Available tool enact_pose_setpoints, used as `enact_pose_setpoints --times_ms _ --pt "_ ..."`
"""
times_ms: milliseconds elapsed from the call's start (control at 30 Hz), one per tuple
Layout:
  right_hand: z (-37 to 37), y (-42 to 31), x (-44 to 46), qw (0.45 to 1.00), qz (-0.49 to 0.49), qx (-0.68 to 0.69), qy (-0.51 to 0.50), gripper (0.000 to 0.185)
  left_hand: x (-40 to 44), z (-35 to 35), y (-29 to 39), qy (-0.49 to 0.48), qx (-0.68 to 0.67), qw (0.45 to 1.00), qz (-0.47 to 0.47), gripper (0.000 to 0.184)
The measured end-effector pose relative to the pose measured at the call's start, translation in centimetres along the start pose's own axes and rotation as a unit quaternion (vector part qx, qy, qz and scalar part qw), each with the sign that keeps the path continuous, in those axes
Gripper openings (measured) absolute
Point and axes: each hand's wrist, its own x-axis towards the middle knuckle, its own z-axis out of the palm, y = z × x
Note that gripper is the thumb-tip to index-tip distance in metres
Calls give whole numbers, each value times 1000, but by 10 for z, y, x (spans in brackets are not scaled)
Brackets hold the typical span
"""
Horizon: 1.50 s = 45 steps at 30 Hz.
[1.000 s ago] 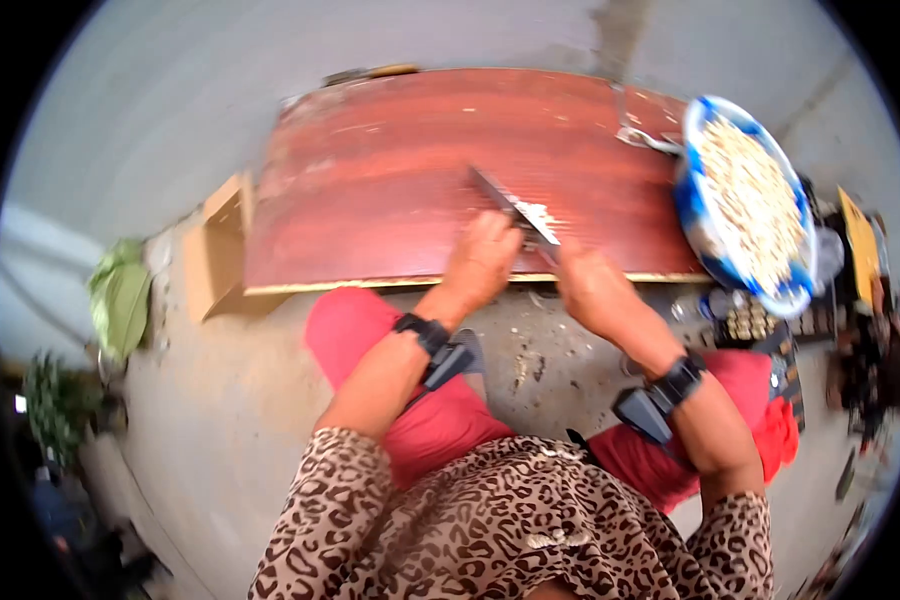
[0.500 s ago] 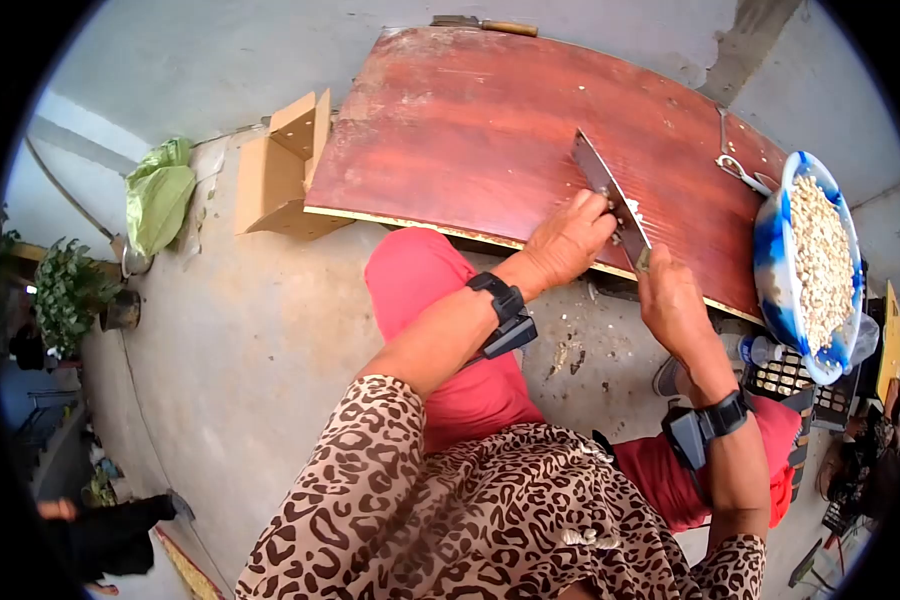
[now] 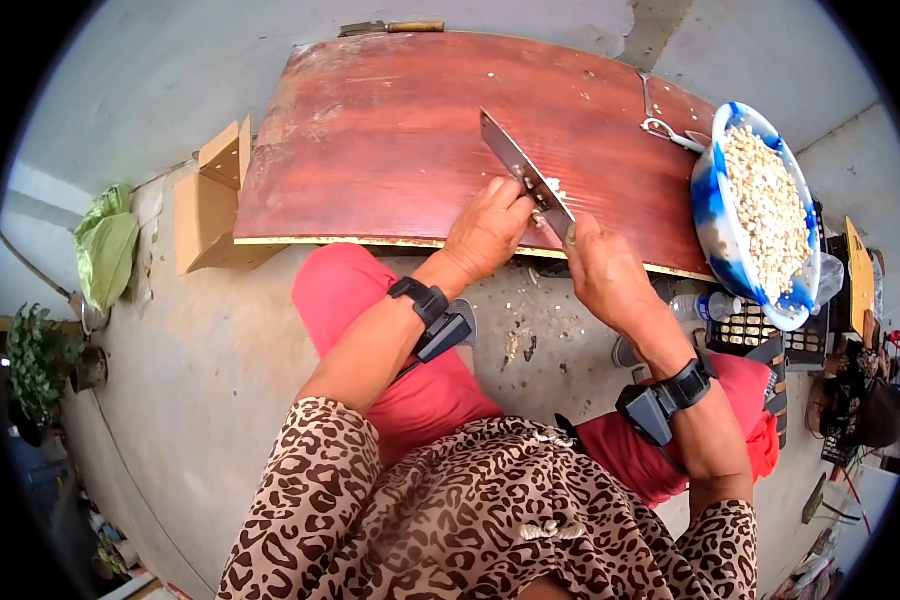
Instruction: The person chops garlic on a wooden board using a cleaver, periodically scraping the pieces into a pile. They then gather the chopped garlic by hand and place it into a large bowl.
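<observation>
Red-brown wood makes the top of the worktop (image 3: 390, 130), and 1 big knife (image 3: 520, 160) is near its front edge. The right hand (image 3: 610, 272) has its grip wrapped tight on the knife's handle. The blade slants away, up and to the left. The left hand (image 3: 488, 230) is just beside the blade, with its fingers bent. I cannot tell if that grip is closed on anything, because the fingers and the blade get in the way. Some small white bits (image 3: 556, 186) lie on the worktop, on the right side of the blade.

At the right end is 1 blue and white tub (image 3: 710, 205), full of pale chopped pieces (image 3: 765, 215). It hides part of the black crate (image 3: 745, 330) lower down. I can't see what the tub sits on. Near the tub's left side is a tool with a white handle (image 3: 672, 132). At the far edge, 1 more blade with a wooden handle (image 3: 417, 27) lies next to the wall.

Down on the floor (image 3: 220, 350), a cardboard box (image 3: 202, 225) is by the left end, and a green bag (image 3: 108, 245) is farther left. A plastic bottle (image 3: 705, 306) is near the crate. Both wrists wear black bands, and 2 red knees (image 3: 345, 290) are close to the front edge.
</observation>
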Motion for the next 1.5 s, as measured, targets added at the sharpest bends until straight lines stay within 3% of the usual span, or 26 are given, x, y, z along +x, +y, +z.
enact_pose_setpoints --times_ms 633,733,967,1133,1233,1500 --pt "-15 -8 -1 998 49 8 -41 13 4 -3 8 -4 -4 1000 -2 16" --pt "4 2 -3 1000 6 7 -12 10 1 -4 6 -11 -9 1000 -1 16" --pt "-1 0 -5 1000 16 24 -8 8 0 -4 6 -2 -18 1000 5 22" --pt "5 3 -2 1000 2 26 1 9 1 -3 4 -18 -8 1000 0 16" --pt "-16 -11 0 995 71 17 -69 20 0 -4 7 -8 -9 1000 -11 14" --pt "-3 -3 -3 999 27 27 -25 10 -1 -9 10 -20 20 999 -18 16"
